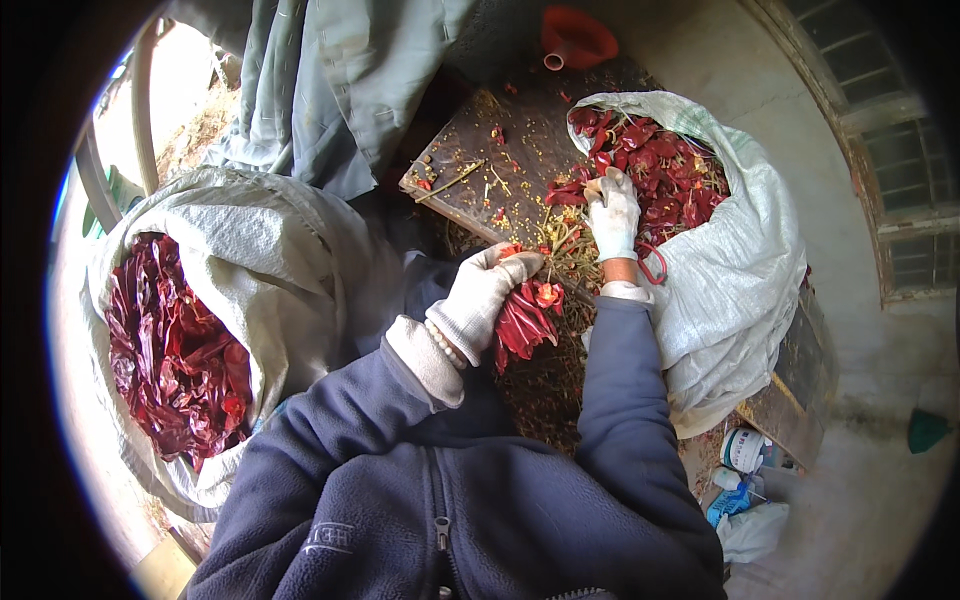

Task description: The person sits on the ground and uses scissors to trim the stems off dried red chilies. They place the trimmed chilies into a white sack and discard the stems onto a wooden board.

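Observation:
Both hands wear whitish work gloves. My left hand (491, 289) is closed around a bunch of dried red chili peppers (523, 322), which hangs below the fingers. Up and to the right, my right hand (613, 210) is at the mouth of a white woven sack (739, 300) filled with dried red chilies (667, 169); its fingers are bent beside some chilies, and whether they grip one cannot be told. Stems and yellow seeds lie between the hands on a dark wooden board (457, 157). A second woven sack (270, 247), at the left, holds darker, glossy dried chilies (180, 360).
A red plastic funnel (579, 37) lies beyond the board. Grey-green cloth (337, 82) hangs at the upper left. Tubs (742, 450) and a white plastic bag (754, 531) sit at the lower right. A barred window frame (885, 172) is on the right wall.

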Demonstrator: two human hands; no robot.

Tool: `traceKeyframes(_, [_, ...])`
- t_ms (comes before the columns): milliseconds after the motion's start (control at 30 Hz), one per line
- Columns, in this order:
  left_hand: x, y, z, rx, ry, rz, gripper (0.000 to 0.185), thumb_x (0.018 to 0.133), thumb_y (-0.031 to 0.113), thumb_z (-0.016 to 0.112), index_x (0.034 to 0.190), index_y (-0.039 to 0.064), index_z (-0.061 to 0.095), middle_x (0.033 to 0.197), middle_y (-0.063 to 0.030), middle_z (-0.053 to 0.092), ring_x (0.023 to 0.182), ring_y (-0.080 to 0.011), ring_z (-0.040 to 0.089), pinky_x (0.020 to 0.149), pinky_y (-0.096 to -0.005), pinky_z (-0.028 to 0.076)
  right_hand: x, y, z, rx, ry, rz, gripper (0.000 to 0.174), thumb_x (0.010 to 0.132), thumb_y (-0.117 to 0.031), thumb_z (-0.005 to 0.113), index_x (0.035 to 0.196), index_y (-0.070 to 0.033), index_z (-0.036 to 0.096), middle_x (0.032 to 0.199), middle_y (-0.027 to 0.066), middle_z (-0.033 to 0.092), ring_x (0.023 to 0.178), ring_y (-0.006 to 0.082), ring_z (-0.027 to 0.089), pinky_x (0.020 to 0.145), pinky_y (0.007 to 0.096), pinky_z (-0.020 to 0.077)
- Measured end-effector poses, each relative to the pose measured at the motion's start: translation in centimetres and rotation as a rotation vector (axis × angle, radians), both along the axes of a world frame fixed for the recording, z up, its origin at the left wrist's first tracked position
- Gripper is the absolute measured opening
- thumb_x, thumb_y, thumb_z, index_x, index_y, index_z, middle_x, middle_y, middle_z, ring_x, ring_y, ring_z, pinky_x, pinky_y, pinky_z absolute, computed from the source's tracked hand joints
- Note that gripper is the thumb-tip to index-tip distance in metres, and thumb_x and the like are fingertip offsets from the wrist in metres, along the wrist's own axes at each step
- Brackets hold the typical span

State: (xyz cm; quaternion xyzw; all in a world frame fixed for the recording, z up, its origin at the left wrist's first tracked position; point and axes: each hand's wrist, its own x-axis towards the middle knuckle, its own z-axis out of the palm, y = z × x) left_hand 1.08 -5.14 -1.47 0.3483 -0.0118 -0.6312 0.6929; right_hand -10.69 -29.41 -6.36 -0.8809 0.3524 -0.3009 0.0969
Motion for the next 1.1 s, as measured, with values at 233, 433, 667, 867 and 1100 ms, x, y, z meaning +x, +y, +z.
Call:
traceKeyframes(233, [-0.8, -0.6, -0.5, 0.052, -0.032, 0.001, 0.018, 0.088, 0.005, 0.072, 0.104, -0.001, 0.066, 0.087, -0.0074, 0.071, 0.073, -0.0178, 0.070, 0.069, -0.0314, 0.059, 1.0, 0.7, -1.3, -0.244, 0.382, 0.056, 0.037, 0.075, -0.021, 0.077, 0.111, -0.019, 0.068, 0.145, 0.0105, 0.046, 0.136, 0.0326, 0.039, 0.101, 0.0522, 0.0409])
traceKeyframes(433, [-1.2, -1.0, -1.1, 0.041, -0.019, 0.004, 0.019, 0.088, 0.004, 0.071, 0.105, -0.001, 0.067, 0.089, -0.0076, 0.072, 0.075, -0.0178, 0.070, 0.070, -0.0308, 0.059, 2.3, -0.6, -2.8, -0.075, 0.234, 0.042, 0.025, 0.079, -0.017, 0.078, 0.104, -0.014, 0.074, 0.139, 0.0120, 0.054, 0.132, 0.0280, 0.046, 0.103, 0.0479, 0.0426])
traceKeyframes(667, [-1.2, -1.3, -1.1, 0.068, -0.042, -0.014, 0.021, 0.090, 0.001, 0.065, 0.109, -0.005, 0.067, 0.097, -0.0089, 0.073, 0.084, -0.0145, 0.068, 0.080, -0.0272, 0.055, 1.9, -2.9, -1.8, 0.154, -0.290, 0.118, 0.031, 0.089, -0.008, 0.071, 0.116, 0.004, 0.065, 0.116, 0.0162, 0.069, 0.109, 0.0265, 0.067, 0.093, 0.0328, 0.0516])
traceKeyframes(867, [-1.0, -0.9, -0.7, 0.051, -0.066, 0.022, 0.019, 0.090, 0.003, 0.067, 0.108, -0.004, 0.067, 0.096, -0.0081, 0.072, 0.084, -0.0135, 0.068, 0.079, -0.0267, 0.055, 1.8, -0.3, 1.6, 0.424, -0.452, 0.066, 0.011, 0.091, -0.004, 0.071, 0.088, 0.000, 0.062, 0.082, -0.0054, 0.059, 0.079, 0.0055, 0.053, 0.073, 0.0214, 0.0454])
traceKeyframes(1100, [-0.9, -0.7, -0.1, -0.029, -0.221, 0.155, 0.015, 0.090, 0.003, 0.069, 0.104, -0.002, 0.068, 0.091, -0.0039, 0.071, 0.078, -0.0087, 0.063, 0.072, -0.0237, 0.053, -0.4, 9.6, 8.1, 0.472, -0.408, 0.267, 0.006, 0.090, -0.004, 0.071, 0.093, -0.002, 0.066, 0.081, -0.0003, 0.066, 0.070, 0.0059, 0.058, 0.060, 0.0239, 0.0470])
